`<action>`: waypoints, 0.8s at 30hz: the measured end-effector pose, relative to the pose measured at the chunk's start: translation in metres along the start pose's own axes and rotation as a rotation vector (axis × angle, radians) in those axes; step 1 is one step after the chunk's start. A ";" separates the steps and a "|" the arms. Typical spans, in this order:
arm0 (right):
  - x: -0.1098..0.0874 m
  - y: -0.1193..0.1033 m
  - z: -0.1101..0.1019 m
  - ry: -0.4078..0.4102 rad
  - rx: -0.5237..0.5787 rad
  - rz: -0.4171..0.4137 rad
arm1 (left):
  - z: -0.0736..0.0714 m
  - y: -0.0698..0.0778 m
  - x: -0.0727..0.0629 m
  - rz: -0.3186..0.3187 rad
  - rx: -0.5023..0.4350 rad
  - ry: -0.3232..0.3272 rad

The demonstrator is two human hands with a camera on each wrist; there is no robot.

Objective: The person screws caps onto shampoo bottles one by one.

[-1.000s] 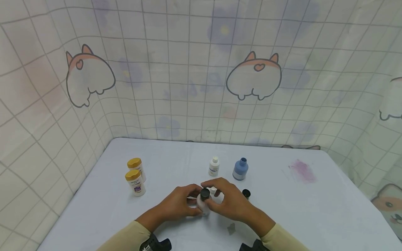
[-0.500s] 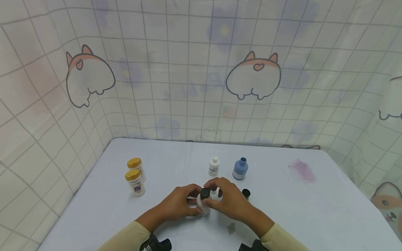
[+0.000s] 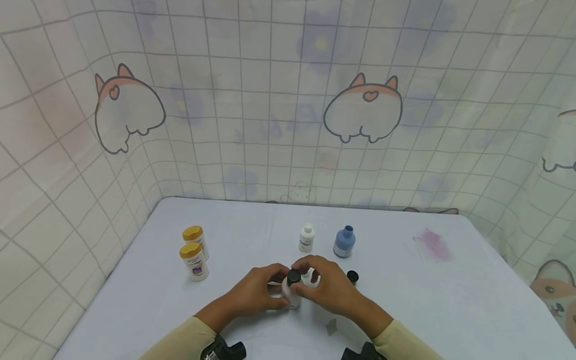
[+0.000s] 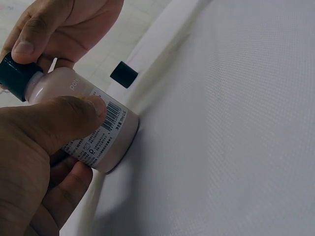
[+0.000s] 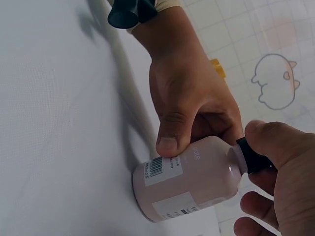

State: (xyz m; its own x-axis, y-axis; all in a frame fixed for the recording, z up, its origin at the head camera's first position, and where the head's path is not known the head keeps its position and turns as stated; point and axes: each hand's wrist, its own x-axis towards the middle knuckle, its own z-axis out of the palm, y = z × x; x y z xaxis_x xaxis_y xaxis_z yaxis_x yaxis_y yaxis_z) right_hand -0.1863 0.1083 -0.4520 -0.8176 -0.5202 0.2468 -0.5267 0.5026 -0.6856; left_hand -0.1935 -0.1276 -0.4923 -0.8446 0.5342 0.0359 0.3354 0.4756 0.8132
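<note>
A pale pink bottle (image 5: 197,172) with printed labels stands on the table between my hands. My left hand (image 3: 256,291) grips its body, the thumb lying across the barcode label in the left wrist view. At its neck sits a black cap (image 3: 294,277), which my right hand (image 3: 330,286) pinches between thumb and fingers. The other right-hand fingers are loosely bent in the right wrist view. Just right of that hand a second black cap (image 4: 124,74) stands on the table, partly hidden by the hand in the head view.
Two white bottles with yellow lids, a front one (image 3: 194,262) and a rear one (image 3: 193,233), stand on the left. Behind my hands are a small white bottle (image 3: 307,238) and a blue bottle (image 3: 344,242) without a cap. A pink stain (image 3: 433,245) marks the white table (image 3: 450,300).
The fingers of my right hand have shifted slightly around the black cap. My left hand and the pink bottle stay in the same place.
</note>
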 end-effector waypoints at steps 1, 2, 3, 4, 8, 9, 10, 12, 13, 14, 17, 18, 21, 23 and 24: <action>0.001 0.000 0.000 0.004 -0.007 0.012 | 0.000 0.000 0.000 -0.003 0.000 0.000; 0.001 0.000 0.001 0.003 -0.014 0.030 | 0.000 0.000 0.000 -0.008 0.002 -0.001; 0.001 0.000 0.001 0.000 -0.017 0.046 | 0.000 0.000 0.000 -0.012 0.003 -0.001; 0.001 0.000 0.001 -0.004 -0.017 0.057 | 0.000 0.001 0.000 -0.014 0.005 -0.001; 0.001 0.000 0.000 -0.025 -0.012 0.063 | 0.001 0.000 0.000 -0.011 0.011 0.000; 0.001 0.000 0.000 -0.028 -0.005 0.049 | 0.001 0.000 0.000 -0.009 0.011 0.000; 0.001 -0.001 -0.001 -0.031 0.002 0.032 | 0.001 0.000 0.000 -0.008 0.010 0.000; 0.000 -0.001 -0.001 -0.042 0.013 -0.004 | 0.000 0.000 0.000 -0.003 0.010 0.001; 0.000 -0.001 -0.001 -0.048 0.016 -0.018 | 0.000 0.000 0.000 -0.002 0.011 0.002; 0.000 -0.001 -0.001 -0.054 0.018 -0.030 | 0.000 0.000 0.000 0.000 0.012 0.003; 0.000 -0.001 0.000 -0.055 -0.004 -0.033 | -0.001 0.000 0.000 0.002 0.013 0.003; 0.001 -0.001 0.000 -0.052 -0.014 -0.025 | -0.001 0.000 0.000 0.000 0.013 0.002; 0.002 -0.002 0.001 -0.035 -0.030 0.019 | -0.001 0.000 0.000 -0.010 0.008 -0.002; 0.003 -0.002 0.001 -0.032 -0.027 0.039 | 0.000 0.001 0.000 -0.018 0.007 -0.002; 0.003 -0.003 0.001 -0.033 -0.026 0.043 | 0.000 0.001 0.000 -0.022 0.008 -0.002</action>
State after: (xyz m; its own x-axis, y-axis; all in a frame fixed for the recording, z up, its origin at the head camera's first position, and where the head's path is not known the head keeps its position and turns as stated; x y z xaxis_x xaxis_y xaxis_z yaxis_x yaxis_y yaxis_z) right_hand -0.1871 0.1048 -0.4502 -0.8317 -0.5202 0.1940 -0.4971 0.5424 -0.6773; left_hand -0.1933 -0.1271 -0.4910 -0.8506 0.5255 0.0169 0.3204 0.4927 0.8091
